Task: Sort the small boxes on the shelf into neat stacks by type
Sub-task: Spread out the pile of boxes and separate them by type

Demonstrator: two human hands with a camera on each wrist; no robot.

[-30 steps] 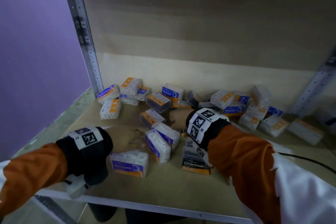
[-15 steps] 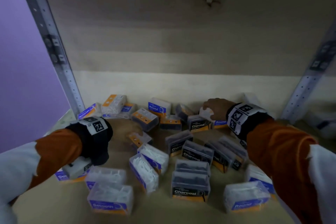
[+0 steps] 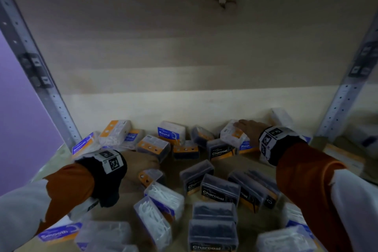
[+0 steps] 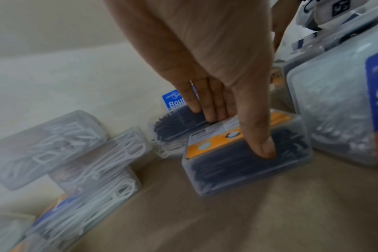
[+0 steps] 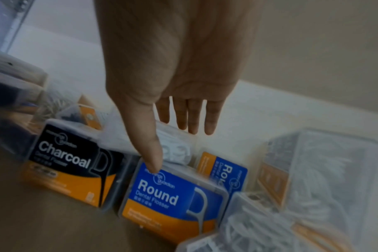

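Many small clear floss-pick boxes lie scattered on the wooden shelf (image 3: 223, 166). Their labels read Charcoal (image 3: 219, 190), Round (image 3: 170, 133) and Smooth (image 3: 81, 145). My left hand (image 3: 143, 163) grips a dark-filled box with an orange label (image 4: 237, 162) near the middle left, thumb on its near face and fingers on the far edge. My right hand (image 3: 245, 127) reaches to the back right, fingers straight over a box of white picks (image 3: 231, 134). In the right wrist view its thumb touches the top of a Round box (image 5: 173, 196), next to a Charcoal box (image 5: 69, 172).
Perforated metal uprights stand at the left (image 3: 41, 80) and right (image 3: 345, 90) of the bay. The back panel (image 3: 184, 106) rises right behind the back row of boxes. Several white-pick boxes (image 3: 155, 221) crowd the front, with dark ones (image 3: 212, 231) beside them.
My right hand went from the middle of the pile to the back row at the right. My left hand reached forward and closed on the orange-labelled dark box. The view moved closer.
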